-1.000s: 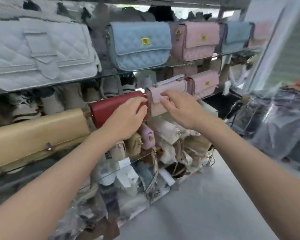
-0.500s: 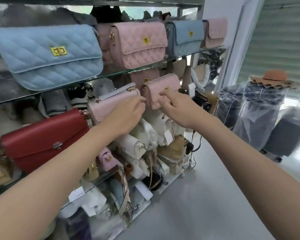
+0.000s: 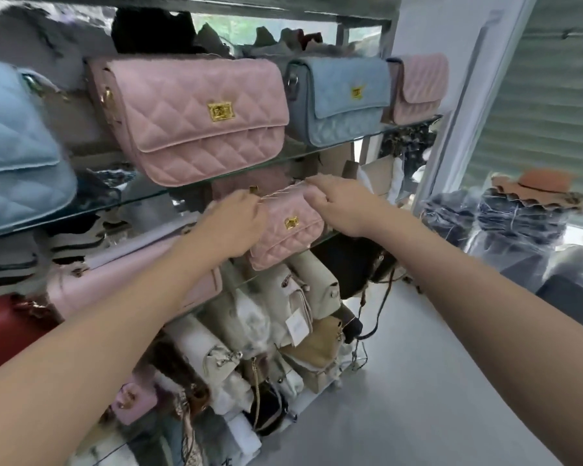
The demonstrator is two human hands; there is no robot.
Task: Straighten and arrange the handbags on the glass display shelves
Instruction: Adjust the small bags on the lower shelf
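Note:
A small pink quilted handbag (image 3: 288,227) with a gold clasp stands on the middle glass shelf (image 3: 329,235), near its right end. My left hand (image 3: 236,227) grips its left side and my right hand (image 3: 342,205) grips its top right corner by the chain. On the upper glass shelf (image 3: 377,134) stand a large pink quilted bag (image 3: 196,119), a blue quilted bag (image 3: 340,99), a small pink bag (image 3: 418,89) and a light blue bag (image 3: 17,146) at far left. A lilac flat bag (image 3: 122,280) and a red bag (image 3: 4,331) lie left on the middle shelf.
Cream, tan and black bags (image 3: 283,324) crowd the lower shelf beneath my hands. A white post (image 3: 451,105) bounds the shelves on the right. Plastic-wrapped bundles with an orange hat (image 3: 535,186) on top stand on the grey floor (image 3: 401,398) to the right.
My view and both hands have shifted right along the middle shelf, from the red and lilac bags to the small pink quilted bag, which both hands now hold.

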